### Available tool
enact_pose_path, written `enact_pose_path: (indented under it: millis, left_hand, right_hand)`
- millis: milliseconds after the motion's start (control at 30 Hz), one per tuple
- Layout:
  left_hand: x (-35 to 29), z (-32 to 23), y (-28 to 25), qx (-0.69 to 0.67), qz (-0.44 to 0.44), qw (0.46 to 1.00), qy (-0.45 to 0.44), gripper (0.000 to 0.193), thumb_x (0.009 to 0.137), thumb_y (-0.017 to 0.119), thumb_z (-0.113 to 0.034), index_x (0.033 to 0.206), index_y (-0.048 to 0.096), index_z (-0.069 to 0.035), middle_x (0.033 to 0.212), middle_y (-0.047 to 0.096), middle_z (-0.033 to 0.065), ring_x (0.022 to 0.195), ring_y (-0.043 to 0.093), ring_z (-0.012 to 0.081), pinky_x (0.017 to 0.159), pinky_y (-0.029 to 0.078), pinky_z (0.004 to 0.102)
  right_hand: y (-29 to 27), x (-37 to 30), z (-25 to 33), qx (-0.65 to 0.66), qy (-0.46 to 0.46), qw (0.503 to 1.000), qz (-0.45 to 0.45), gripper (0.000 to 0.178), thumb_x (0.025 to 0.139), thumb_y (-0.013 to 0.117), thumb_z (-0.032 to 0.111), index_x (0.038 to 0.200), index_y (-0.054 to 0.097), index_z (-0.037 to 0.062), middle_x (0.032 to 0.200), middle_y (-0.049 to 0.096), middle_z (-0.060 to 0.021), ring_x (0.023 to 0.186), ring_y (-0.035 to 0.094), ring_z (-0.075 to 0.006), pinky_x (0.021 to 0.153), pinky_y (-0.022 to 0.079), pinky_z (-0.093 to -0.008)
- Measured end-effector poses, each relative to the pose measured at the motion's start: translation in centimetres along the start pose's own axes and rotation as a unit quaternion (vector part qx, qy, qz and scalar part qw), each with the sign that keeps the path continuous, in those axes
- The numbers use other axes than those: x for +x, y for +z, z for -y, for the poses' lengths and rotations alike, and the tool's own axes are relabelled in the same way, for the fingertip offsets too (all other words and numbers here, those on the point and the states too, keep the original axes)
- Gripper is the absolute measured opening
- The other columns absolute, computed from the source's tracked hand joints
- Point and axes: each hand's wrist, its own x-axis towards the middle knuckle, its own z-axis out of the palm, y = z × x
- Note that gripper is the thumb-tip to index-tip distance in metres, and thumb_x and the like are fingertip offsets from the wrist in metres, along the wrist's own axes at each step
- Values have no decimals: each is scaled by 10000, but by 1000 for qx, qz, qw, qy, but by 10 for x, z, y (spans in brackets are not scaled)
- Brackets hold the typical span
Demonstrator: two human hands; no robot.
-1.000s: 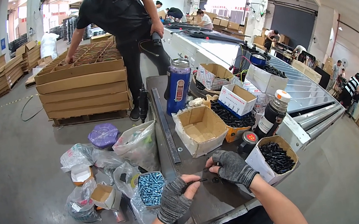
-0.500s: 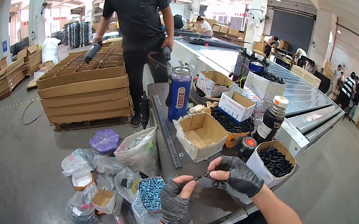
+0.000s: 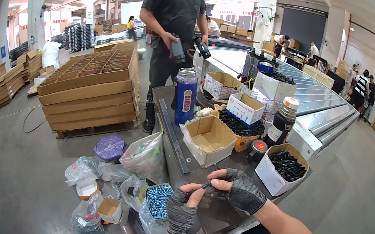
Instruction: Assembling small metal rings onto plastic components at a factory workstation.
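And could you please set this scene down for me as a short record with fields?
Left hand: gloved, fingertips bare, pinching a small dark part
Right hand: gloved likewise, pinching the same part
Under the hands: dark work surface
Right of hands: white box of black parts
Left of hands: blue screws in a carton
Beyond hands: open carton, blue bottle
Co-worker: standing, holding dark handheld tools

There's a tall blue cylindrical bottle [image 3: 186,99] standing upright, brown cardboard trays [image 3: 88,93] stacked, rounded purple object [image 3: 110,148] on smooth grey floor [image 3: 30,194]!
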Motion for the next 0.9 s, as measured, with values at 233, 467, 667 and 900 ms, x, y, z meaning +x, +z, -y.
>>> enact_pose_path:
  millis: [233, 467, 667, 900]
  left_hand:
    - [4, 4, 8, 59, -50, 994, 79, 141, 902, 740, -90, 1011, 709, -7, 868, 725, 53, 775, 662, 113, 704, 528, 257]
    - [3, 12, 3, -68, -50, 996, 35, 100, 920, 693, -47, 1006, 665, -4, 914, 699, 64, 823, 663, 140, 745, 521, 263]
    - [-8, -3, 20, -47, -22, 997, 53, 346, 942, 692, -128, 1244, 561, -20, 948, 648, 35, 896, 576, 116, 820, 472, 259]
    - [-16, 7, 22, 137, 115, 970, 164, 280, 973, 636, -68, 1245, 626, -3, 1046, 684, 91, 887, 615, 145, 812, 500, 289]
  right_hand:
    - [12, -10, 9, -160, -108, 981, -39, 228, 942, 666, 146, 1134, 742, 50, 929, 735, -48, 873, 672, -125, 833, 515, -280]
    - [9, 7, -19, -214, -275, 937, -19, 215, 948, 656, 150, 1119, 714, 32, 966, 674, -77, 911, 663, -169, 837, 516, -306]
    - [7, -1, -10, -244, -284, 927, 9, 242, 933, 653, 128, 1149, 678, 21, 969, 657, -114, 929, 649, -257, 835, 502, -349]
    - [-16, -46, 23, -239, -294, 925, 27, 123, 931, 649, 83, 1031, 635, 13, 925, 699, -118, 856, 691, -248, 768, 528, -327]
